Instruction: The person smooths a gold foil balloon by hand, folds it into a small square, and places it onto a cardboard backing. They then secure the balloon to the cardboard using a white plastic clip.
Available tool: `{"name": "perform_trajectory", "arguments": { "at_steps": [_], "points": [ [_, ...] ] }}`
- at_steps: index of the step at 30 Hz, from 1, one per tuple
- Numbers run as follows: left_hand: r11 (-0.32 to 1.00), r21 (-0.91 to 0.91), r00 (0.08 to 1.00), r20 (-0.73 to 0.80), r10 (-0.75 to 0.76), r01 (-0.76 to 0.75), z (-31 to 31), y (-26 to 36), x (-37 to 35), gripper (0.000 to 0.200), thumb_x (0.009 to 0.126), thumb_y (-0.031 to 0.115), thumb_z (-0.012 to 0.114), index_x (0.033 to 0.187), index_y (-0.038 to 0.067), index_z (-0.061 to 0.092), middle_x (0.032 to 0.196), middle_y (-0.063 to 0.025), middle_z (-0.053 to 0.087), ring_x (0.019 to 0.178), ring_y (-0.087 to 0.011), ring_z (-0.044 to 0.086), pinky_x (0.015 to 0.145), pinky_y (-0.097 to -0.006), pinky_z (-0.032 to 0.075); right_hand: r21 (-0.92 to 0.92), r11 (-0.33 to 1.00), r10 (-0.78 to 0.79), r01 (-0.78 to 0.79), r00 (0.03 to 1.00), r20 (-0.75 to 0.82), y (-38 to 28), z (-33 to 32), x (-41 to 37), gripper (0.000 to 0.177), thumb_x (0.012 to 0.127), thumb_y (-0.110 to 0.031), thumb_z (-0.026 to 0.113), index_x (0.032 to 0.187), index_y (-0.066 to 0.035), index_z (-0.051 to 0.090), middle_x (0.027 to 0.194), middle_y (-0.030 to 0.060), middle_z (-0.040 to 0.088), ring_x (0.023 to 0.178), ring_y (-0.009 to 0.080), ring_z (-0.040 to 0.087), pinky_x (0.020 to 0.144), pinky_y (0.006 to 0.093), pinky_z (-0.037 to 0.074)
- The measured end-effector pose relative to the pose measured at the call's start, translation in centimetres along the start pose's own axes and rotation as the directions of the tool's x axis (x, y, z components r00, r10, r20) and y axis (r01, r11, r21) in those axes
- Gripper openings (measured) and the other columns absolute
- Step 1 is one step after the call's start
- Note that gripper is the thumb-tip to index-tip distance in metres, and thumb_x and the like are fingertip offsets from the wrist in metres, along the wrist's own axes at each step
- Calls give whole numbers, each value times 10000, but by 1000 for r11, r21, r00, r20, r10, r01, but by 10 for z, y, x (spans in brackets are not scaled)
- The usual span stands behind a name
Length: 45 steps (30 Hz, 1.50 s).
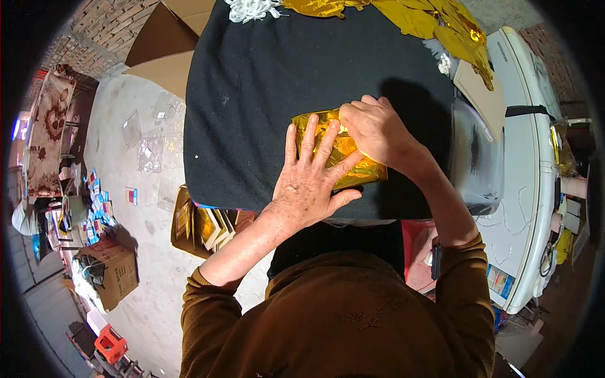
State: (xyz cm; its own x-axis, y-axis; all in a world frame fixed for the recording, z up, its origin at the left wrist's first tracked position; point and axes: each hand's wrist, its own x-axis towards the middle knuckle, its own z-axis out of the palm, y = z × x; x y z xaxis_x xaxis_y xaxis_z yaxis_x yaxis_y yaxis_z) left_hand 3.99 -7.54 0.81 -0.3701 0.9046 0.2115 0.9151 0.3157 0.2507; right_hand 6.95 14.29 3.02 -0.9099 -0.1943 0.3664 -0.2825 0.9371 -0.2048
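Observation:
A shiny gold foil piece (370, 170), roughly rectangular and creased, lies on a table covered with black cloth (271, 75). My left hand (304, 183) rests flat across its left part, fingers spread. On the foil's upper right, my right hand (380, 133) is closed, fingers curled under and the thumb side against the foil. The palm hides its fingertips, so the exact grip on the foil does not show. Both hands cover much of the foil's middle.
More gold foil pieces (416, 19) and white threads (252, 9) lie along the table's far edge. An open cardboard box (161, 53) stands far left, a smaller box (181, 230) with gold-edged pieces near left. A clear plastic container (476, 164) and white appliance (520, 208) stand right.

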Motion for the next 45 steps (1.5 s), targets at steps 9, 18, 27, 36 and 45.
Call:
{"name": "perform_trajectory", "arguments": {
  "at_steps": [9, 18, 27, 36, 45],
  "points": [
    [1000, 4, 1000, 25, -12, 12, -1, 0, 1, 727, 964, 801, 395, 1476, 328, 601, 1681, -246, 255, 1554, -535, 158, 1245, -712, 82, -178, 974, -140, 136, 990, -6, -6, -7, 12, 250, 841, -313, 761, 867, -91, 650, 728, 62, 606, 750, 214, 589, 757, 392, 413],
    [1000, -20, 1000, 0, -16, 16, 1, 0, 1, 724, 968, 797, 398, 1487, 328, 586, 1668, -243, 277, 1548, -541, 171, 1244, -715, 89, -293, 954, -54, 57, 998, 20, -7, -12, 15, 271, 848, -316, 720, 961, -73, 691, 987, 93, 668, 965, 222, 606, 840, 401, 432],
    [1000, -8, 999, 32, -15, 16, 0, -1, 1, 757, 961, 807, 406, 1385, 239, 671, 1674, -236, 276, 1565, -525, 144, 1247, -710, 87, -96, 995, -14, 31, 986, 167, -13, -6, -33, 735, 978, -447, 617, 1527, 21, 470, 1589, 208, 477, 1525, 333, 389, 1253, 599, 177],
    [998, 60, 1000, -8, 9, -9, -2, 0, 2, 728, 968, 778, 433, 1539, 336, 528, 1650, -260, 305, 1543, -542, 191, 1236, -713, 118, -266, 962, 89, -61, 992, 94, 10, -13, -40, 706, 1000, -445, 602, 1537, -5, 475, 1623, 158, 442, 1537, 317, 358, 1247, 639, 156],
    [994, 113, 1000, 9, 13, -14, -3, 1, 2, 734, 971, 785, 416, 1575, 372, 478, 1654, -266, 298, 1545, -540, 190, 1241, -701, 108, -138, 972, 205, -191, 975, 89, -43, -38, -85, 756, 924, -386, 715, 1526, 7, 481, 1612, 171, 442, 1542, 328, 334, 1247, 646, 132]
  ]
}}
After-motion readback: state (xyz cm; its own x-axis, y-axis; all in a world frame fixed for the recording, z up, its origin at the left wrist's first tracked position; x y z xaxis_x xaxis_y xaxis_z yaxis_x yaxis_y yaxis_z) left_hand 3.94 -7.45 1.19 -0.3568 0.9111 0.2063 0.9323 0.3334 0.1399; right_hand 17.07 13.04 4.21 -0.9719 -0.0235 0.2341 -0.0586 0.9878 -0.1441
